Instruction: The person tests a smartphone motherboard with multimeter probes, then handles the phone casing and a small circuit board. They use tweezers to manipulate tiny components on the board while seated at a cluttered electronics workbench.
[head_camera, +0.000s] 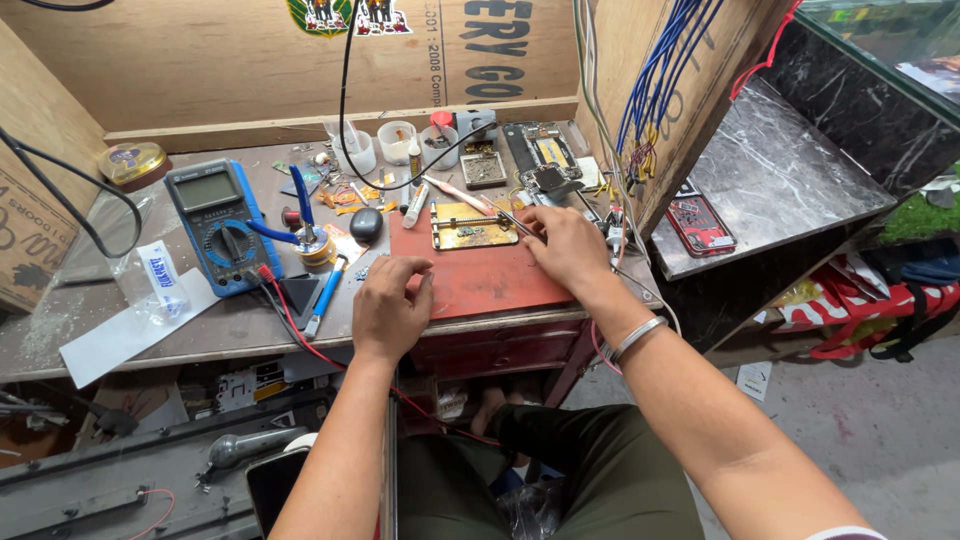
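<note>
Green trousers (600, 470) fill the bottom of the view, with both forearms reaching up over them to the bench (230, 325). One bracelet (638, 336) circles the right wrist. The left hand (390, 305) rests at the near edge of the red mat (480, 275), its fingers curled loosely together and holding nothing that shows. The right hand (565, 245) lies on the mat's far right corner, fingers pressed together and pinching a thin metal tool (500, 212), whose tip reaches the brass jig (472, 226). That one jig sits at the mat's far edge with a small board clamped in it.

One blue multimeter (215, 225) lies to the left on the bench, its red and black leads trailing toward the bench edge. Just beside it stands one solder spool (315, 245) with a blue clip. Three white cups (395, 142) stand in a row at the back; what they hold is too small to tell. One round gold tin (132, 160) sits closed at the far left. One opened phone (545, 155) lies at the back right. Another phone (700, 225), red-edged, lies on the marble shelf (780, 170).
</note>
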